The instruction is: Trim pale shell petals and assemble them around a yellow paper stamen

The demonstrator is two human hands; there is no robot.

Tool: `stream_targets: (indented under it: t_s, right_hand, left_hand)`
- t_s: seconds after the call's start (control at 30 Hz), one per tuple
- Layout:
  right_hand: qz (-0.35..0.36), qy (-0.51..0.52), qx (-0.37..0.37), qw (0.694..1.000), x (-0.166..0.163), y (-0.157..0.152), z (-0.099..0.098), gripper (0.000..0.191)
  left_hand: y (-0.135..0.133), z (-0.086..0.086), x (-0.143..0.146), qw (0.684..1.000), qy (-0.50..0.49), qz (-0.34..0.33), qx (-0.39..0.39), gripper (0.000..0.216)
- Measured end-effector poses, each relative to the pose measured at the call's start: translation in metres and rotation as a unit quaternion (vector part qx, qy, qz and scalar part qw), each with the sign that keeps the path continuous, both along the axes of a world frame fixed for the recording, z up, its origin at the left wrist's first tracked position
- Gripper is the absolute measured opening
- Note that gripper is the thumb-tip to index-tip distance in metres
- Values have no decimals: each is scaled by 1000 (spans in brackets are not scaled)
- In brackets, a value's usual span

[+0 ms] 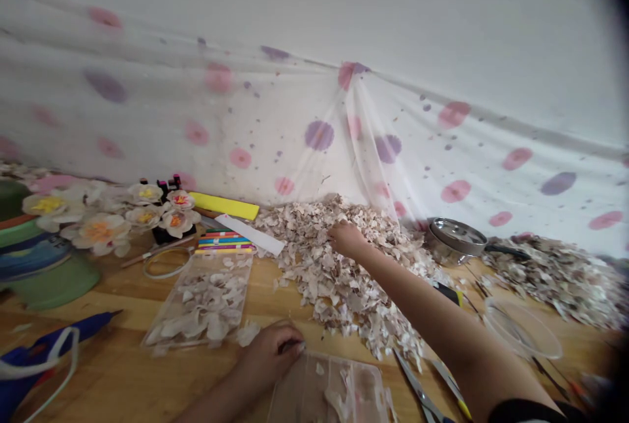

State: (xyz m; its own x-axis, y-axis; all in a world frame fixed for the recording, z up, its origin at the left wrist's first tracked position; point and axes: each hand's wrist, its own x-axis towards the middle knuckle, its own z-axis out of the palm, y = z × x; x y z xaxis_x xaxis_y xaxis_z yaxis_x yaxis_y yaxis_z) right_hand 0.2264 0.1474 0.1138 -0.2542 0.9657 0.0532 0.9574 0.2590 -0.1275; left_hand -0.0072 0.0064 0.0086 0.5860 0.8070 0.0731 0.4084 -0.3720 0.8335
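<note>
My right hand (pixel 346 238) reaches far forward into a big heap of pale shell-like flakes (pixel 344 266) on the wooden table, its fingers curled down among the pieces. Whether they hold a flake is hidden. My left hand (pixel 271 352) rests near the table's front edge with its fingers closed, pressed on the corner of a clear plastic sheet (pixel 334 390) that carries a few flakes. A clear bag of larger flakes (pixel 201 305) lies just left of that hand.
Scissors (pixel 422 397) lie at the front right. A metal pan (pixel 455 239), a second flake heap (pixel 555 272) and a clear tub (pixel 523 334) are on the right. Handmade flowers (pixel 113 213), coloured markers (pixel 223 241), a green pot (pixel 44 266) and a blue glue gun (pixel 59 341) are at left.
</note>
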Motion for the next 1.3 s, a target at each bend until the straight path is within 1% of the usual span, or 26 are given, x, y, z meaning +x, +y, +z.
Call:
stream_targets:
  t_s: [0.1,0.17,0.3,0.4,0.47,0.53,0.6,0.63,0.67,0.77,0.83,0.9,0.97,1.0,1.03,1.07,1.13,1.17,1.23,1.3]
  right_hand:
    - [-42,-32,0,999,1,3,-3,26]
    - [-70,-37,2,997,6,5,1,26]
    - [-108,-10,4,994,20,2,23,23]
    - [-97,33,-5,995,23,-14,44,22]
    - [-57,64,-31,996,18,-34,57,23]
    - [13,85,-85,993,4,-63,65,16]
    - [101,92,-155,978,-15,-96,66,10]
    - [173,71,-213,959,-25,-114,64,11]
    - [213,40,-235,948,-35,-130,59,14]
    - [263,-67,-268,924,-59,-166,42,20]
    - [270,-89,-283,916,-65,-175,31,25]
    - [248,-68,-265,929,-59,-174,25,31]
    - [171,-24,-229,958,-44,-165,23,32]
    - [113,-6,-216,970,-32,-159,23,30]
    - [19,9,-210,977,-18,-152,23,28]
    - [-41,7,-201,979,-3,-144,23,25]
    - [-121,10,-196,973,31,-129,20,22]
    - [-155,20,-207,966,48,-122,19,23]
    - [-214,51,-245,944,76,-110,13,30]
    - [-259,91,-274,922,93,-100,7,38]
  left_hand:
    - [-1,0,-1,1000,-2,2,0,19]
    - [-1,0,0,1000,-7,-1,3,19]
    - [0,0,0,1000,-6,4,4,19]
    - [0,-1,0,1000,-2,4,3,19]
    - [0,-1,0,1000,-6,-4,6,21]
    - [0,0,-1,1000,-7,-5,4,23]
    - [0,1,-1,1000,-4,-3,0,23]
    - [-1,2,-1,1000,-2,-1,-1,23]
    - [-1,3,-1,1000,0,-2,-2,23]
    - [-2,5,0,1000,1,-4,-5,23]
    - [-2,7,0,1000,2,-3,-8,23]
    - [-3,8,0,1000,6,1,-8,22]
    - [-3,8,-1,1000,8,2,-5,21]
    - [-3,7,-1,1000,7,1,-4,21]
    - [-3,7,-1,1000,4,1,-3,21]
    - [-3,6,-1,1000,1,0,-2,21]
    - [-2,4,0,1000,-5,-1,2,22]
    - [-2,4,0,1000,-8,-1,2,22]
    - [-2,3,0,1000,-11,-3,3,24]
    - [-2,4,0,1000,-10,-4,-1,25]
